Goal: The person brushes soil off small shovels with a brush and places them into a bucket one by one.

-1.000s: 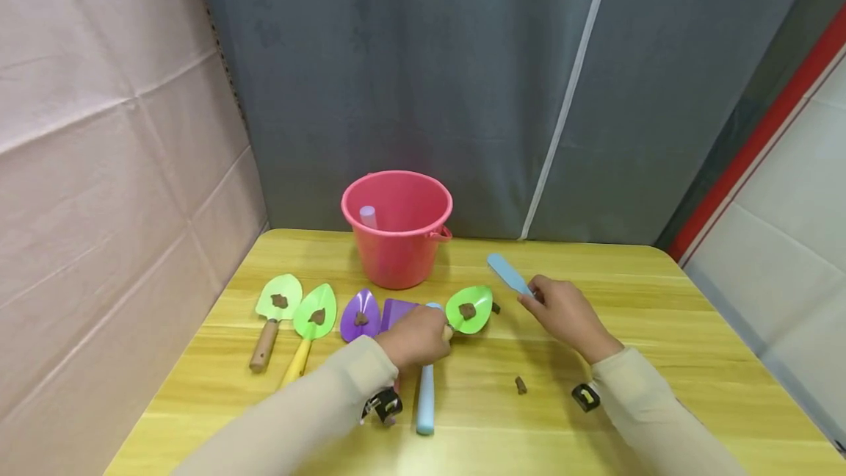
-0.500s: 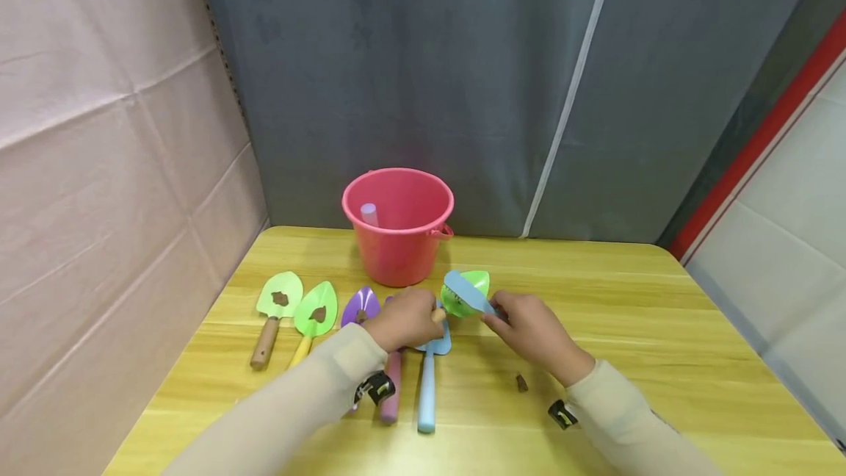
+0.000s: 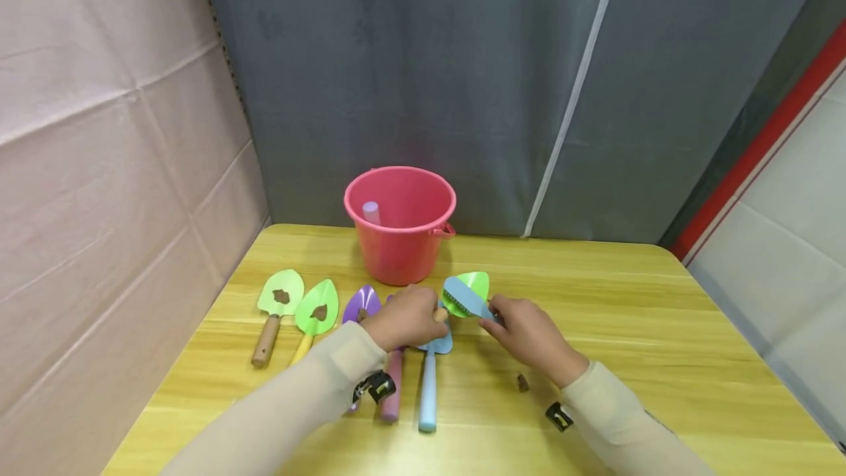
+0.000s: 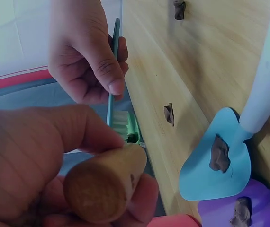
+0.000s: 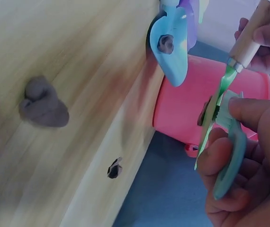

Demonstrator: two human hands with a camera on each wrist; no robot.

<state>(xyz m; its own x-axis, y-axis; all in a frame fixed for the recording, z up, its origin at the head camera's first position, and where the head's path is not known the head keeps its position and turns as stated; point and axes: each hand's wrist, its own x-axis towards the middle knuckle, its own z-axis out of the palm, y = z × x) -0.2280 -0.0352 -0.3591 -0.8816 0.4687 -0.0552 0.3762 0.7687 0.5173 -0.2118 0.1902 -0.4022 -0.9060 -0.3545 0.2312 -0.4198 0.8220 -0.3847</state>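
My left hand [image 3: 410, 316] grips the wooden handle [image 4: 104, 184] of a green trowel, raised above the table with its blade [image 3: 477, 282] tilted. A light blue brush [image 3: 465, 295] is held in my right hand [image 3: 534, 338], fingers and thumb around its handle [image 5: 232, 165]. In the right wrist view its pale bristles [image 5: 224, 112] meet the green blade, and a brown lump [image 5: 203, 112] clings to the blade's other side. Below my left hand lies a blue trowel [image 4: 215, 175] with a brown lump on it, beside a purple trowel with a pink handle [image 3: 391, 391].
A pink bucket [image 3: 399, 259] stands at the back, a lilac handle [image 3: 371, 212] inside it. On the left lie a pale green trowel [image 3: 269, 307], a yellow-handled green trowel [image 3: 316, 311] and a purple trowel [image 3: 357, 303], carrying brown lumps. Another lump [image 3: 523, 383] sits on the table.
My right hand has moved left, bringing the brush over the green trowel. The trowel has been raised and tilted, hiding the lump seen on it earlier. During the last half second little has moved.
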